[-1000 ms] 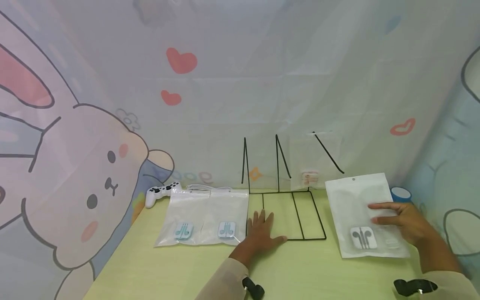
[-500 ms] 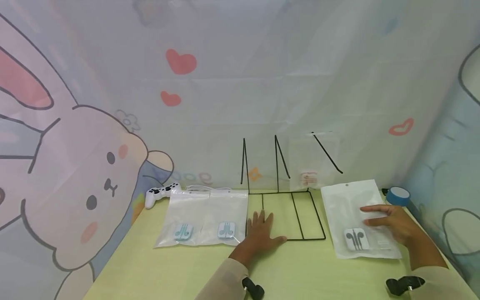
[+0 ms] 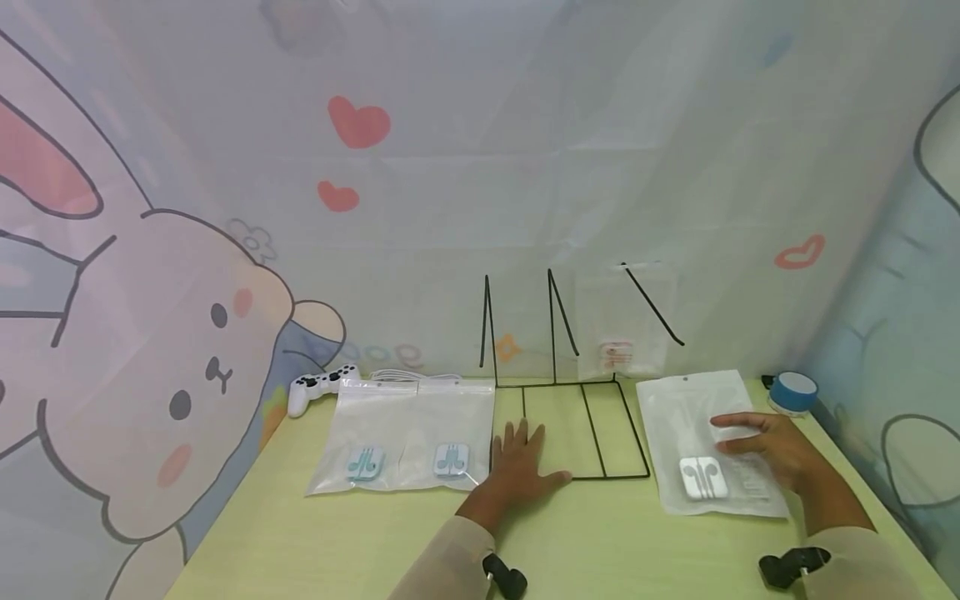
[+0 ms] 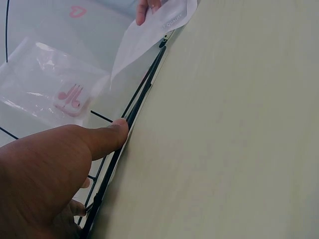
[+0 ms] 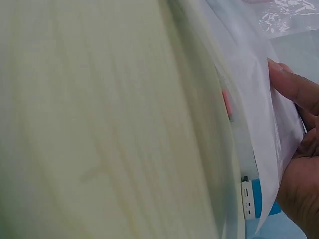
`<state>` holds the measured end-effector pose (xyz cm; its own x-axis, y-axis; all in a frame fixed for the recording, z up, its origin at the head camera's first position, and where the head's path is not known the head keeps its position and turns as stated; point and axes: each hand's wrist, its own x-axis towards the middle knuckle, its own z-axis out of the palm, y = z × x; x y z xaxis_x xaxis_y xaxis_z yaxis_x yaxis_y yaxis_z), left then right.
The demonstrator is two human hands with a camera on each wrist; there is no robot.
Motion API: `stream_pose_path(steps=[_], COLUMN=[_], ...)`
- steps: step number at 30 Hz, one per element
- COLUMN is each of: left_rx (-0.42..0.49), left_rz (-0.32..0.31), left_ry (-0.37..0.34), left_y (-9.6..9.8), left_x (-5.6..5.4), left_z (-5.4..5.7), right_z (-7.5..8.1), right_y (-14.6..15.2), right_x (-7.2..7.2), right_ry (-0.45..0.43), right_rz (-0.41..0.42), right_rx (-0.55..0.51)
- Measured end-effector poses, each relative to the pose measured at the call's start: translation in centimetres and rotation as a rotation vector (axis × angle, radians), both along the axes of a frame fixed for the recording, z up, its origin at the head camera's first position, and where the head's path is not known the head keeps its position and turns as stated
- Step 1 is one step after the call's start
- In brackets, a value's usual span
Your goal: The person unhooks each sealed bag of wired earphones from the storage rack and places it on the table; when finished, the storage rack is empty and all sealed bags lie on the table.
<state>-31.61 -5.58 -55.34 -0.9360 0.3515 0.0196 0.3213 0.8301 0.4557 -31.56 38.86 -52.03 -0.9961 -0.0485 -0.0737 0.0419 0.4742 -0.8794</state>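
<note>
My left hand (image 3: 516, 468) lies with fingers spread on the left part of a black wire display rack's base (image 3: 611, 477). In the left wrist view its thumb (image 4: 112, 138) presses on the front wire. My right hand (image 3: 772, 446) grips the right side of a white plastic pouch (image 3: 675, 417) containing white boxed earphones (image 3: 702, 478). The pouch tilts just right of the rack, and its edge bends beside my fingers (image 5: 294, 87) in the right wrist view. A clear bag with pink earphones (image 3: 617, 355) hangs from the rack's right hook.
Left of the rack lie two clear bags (image 3: 408, 417) with boxed teal earphones. Behind them are a white game controller (image 3: 318, 385) and a coiled white cable (image 3: 405, 375). A blue-and-white round item (image 3: 792, 393) stands behind my right hand. A printed cloth hangs behind the table.
My right hand has moved left with the white pouch, which now sits lower and closer to the rack. The left hand has stayed on the rack's base.
</note>
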Motion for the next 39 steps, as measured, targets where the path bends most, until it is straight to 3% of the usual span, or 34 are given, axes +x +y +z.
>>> stream_pose_path(steps=[8, 24, 39], left_rx=[0.019, 0.014, 0.008], left_rz=[-0.018, -0.005, -0.009], left_ry=[0.001, 0.004, 0.004], left_y=[0.5, 0.2, 0.0], left_x=[0.2, 0.1, -0.2], left_z=[0.0, 0.5, -0.2], right_z=[0.0, -0.4, -0.3], right_y=[0.5, -0.3, -0.7], right_x=[0.1, -0.4, -0.4], right_ry=[-0.076, -0.07, -0.069], right_rz=[-0.002, -0.033, -0.054], right_rx=[0.032, 0.007, 0.062])
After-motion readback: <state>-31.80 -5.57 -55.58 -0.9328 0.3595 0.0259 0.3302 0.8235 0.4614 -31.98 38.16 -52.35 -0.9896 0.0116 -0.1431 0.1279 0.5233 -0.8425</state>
